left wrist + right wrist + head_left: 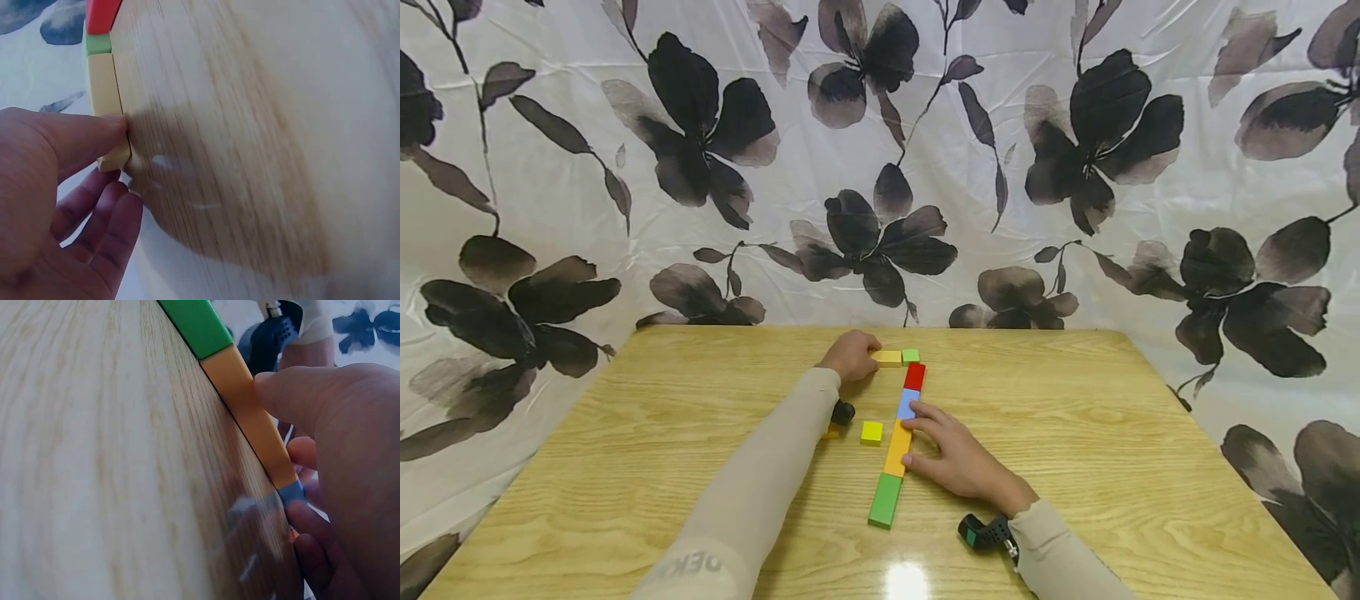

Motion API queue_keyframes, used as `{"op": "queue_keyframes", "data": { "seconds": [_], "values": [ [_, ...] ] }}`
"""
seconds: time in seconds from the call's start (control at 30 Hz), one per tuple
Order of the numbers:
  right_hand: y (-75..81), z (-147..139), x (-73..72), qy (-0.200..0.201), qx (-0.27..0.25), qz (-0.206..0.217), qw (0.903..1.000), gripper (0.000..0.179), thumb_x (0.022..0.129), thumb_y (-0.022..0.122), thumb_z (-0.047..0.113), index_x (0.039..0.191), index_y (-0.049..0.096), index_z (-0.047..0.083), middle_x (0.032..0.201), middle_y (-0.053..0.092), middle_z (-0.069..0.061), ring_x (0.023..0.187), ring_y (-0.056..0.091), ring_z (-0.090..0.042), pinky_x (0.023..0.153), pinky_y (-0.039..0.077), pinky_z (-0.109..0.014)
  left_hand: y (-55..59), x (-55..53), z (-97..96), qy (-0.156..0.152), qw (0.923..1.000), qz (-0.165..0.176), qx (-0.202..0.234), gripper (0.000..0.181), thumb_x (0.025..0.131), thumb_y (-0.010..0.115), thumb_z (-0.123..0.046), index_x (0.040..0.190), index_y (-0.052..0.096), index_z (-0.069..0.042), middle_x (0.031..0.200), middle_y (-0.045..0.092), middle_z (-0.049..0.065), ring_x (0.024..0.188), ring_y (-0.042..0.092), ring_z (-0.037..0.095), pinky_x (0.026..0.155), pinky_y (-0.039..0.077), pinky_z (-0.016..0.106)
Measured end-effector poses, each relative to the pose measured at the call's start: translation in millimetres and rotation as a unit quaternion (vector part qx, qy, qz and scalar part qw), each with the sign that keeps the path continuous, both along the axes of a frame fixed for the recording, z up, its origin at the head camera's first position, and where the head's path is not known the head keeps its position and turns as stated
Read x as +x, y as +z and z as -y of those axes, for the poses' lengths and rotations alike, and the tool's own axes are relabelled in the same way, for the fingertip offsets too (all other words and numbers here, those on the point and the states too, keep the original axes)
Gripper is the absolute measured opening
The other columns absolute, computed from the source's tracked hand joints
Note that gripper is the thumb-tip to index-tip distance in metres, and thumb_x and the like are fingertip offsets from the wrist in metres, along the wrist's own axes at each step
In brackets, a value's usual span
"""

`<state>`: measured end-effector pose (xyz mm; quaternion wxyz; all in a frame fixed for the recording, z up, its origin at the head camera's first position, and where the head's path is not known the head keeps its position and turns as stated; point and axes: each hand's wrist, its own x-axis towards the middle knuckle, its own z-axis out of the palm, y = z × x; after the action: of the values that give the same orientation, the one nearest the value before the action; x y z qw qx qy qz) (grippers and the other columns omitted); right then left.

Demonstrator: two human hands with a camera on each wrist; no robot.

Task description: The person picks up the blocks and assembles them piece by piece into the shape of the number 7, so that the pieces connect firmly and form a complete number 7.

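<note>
A: What lies furthest left?

B: An orange piece (832, 432), mostly hidden by the left sleeve (767, 475) (I can't tell its shape). Next, the left hand (852, 357) pinches one end of a pale yellow block (889, 358), a smooth, slim bar.

A: And between the hands?

B: A bright yellow block (871, 432), squarish, nearer the person than the left hand. Right of the left hand, a small light green block (911, 356) meets the pale bar's other end.

A: What stands just left of the right hand?

B: A slightly slanting row: red block (914, 377) furthest out, beside the light green one, then blue block (906, 404), long orange block (898, 448) and dark green block (885, 500), end to end.

A: The right hand (958, 457) itself?

B: Loosely spread, its thumb touching the orange block and its fingertips about the blue one, without closing round either.

A: Do the wrist views add anything?

B: The left one shows the thumb pressed along the pale bar, which the head view hides. The bright yellow block shows only from the head.
</note>
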<state>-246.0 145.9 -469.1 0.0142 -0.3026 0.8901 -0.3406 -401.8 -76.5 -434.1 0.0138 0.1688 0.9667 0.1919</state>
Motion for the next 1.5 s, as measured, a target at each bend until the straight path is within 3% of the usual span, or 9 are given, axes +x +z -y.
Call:
{"op": "queue_keyframes", "data": {
  "seconds": [0.9, 1.17, 1.33, 1.5],
  "values": [
    [2.2, 9, 0.7, 0.007, 0.003, -0.012, 0.9999, 0.053, 0.097, 0.065, 0.044, 0.143, 0.056, 0.018, 0.161, 0.031, -0.003, 0.147, 0.028, -0.029, 0.112, 0.028, -0.058, 11.0, 9.8, 10.2, 0.013, 0.9999, 0.003, -0.002, 0.043, 0.090, 0.074, -0.016, 0.131, 0.066, -0.004, 0.116, 0.068, 0.013, 0.105, 0.062, 0.026, 0.096, 0.048, 0.038],
    [1.9, 6, 1.7, 0.003, 0.005, -0.012, 0.9999, 0.053, 0.097, 0.065, 0.043, 0.143, 0.057, 0.017, 0.161, 0.032, -0.004, 0.146, 0.029, -0.029, 0.112, 0.029, -0.056, 12.4, 13.2, 16.2, 0.031, 0.9969, 0.052, 0.050, 0.054, 0.090, 0.074, -0.018, 0.139, 0.057, -0.003, 0.123, 0.065, 0.016, 0.113, 0.060, 0.029, 0.100, 0.046, 0.040],
    [-1.1, 3, 1.9, -0.001, 0.005, -0.004, 1.0000, 0.053, 0.097, 0.066, 0.042, 0.143, 0.056, 0.017, 0.161, 0.031, -0.002, 0.147, 0.028, -0.029, 0.113, 0.028, -0.056, 15.1, 16.3, 27.5, 0.012, 0.9908, 0.083, 0.106, 0.054, 0.092, 0.070, -0.020, 0.141, 0.055, -0.003, 0.128, 0.063, 0.017, 0.119, 0.058, 0.031, 0.102, 0.045, 0.043],
    [-3.0, 1, 1.4, -0.003, 0.005, -0.004, 1.0000, 0.054, 0.097, 0.066, 0.042, 0.144, 0.056, 0.017, 0.161, 0.031, -0.002, 0.147, 0.028, -0.029, 0.113, 0.028, -0.056, 16.8, 20.1, 35.7, 0.003, 0.9842, 0.098, 0.148, 0.048, 0.093, 0.071, -0.020, 0.136, 0.060, -0.002, 0.125, 0.065, 0.014, 0.112, 0.062, 0.028, 0.098, 0.047, 0.041]
  ]
}}
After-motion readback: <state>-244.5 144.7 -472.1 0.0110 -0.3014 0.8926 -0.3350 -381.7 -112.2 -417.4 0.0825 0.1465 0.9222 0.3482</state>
